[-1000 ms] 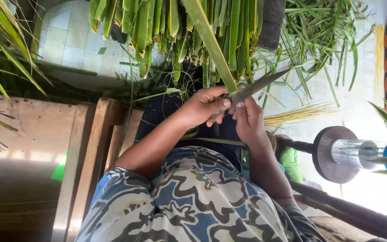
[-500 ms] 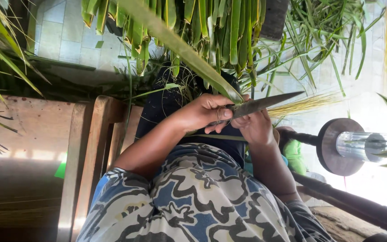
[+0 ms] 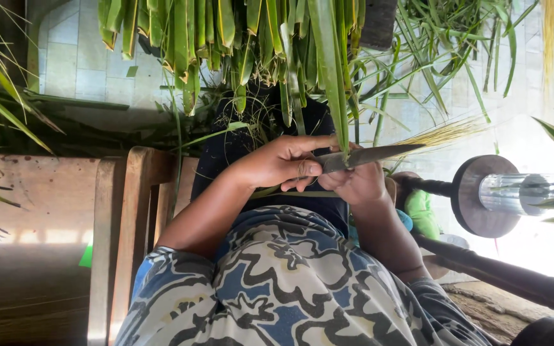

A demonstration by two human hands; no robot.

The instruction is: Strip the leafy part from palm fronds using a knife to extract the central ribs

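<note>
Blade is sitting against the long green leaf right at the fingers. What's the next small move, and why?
Probably draw the knife along the leaf, away from the left hand. The blade lies across the leaf's base, the left hand's fingers pinch it there, and the right hand grips the handle.

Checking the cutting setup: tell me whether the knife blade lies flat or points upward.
Roughly flat. The knife runs sideways from the right hand, tip toward the right of the picture, crossing the upright green leaf that the left hand pinches.
</note>
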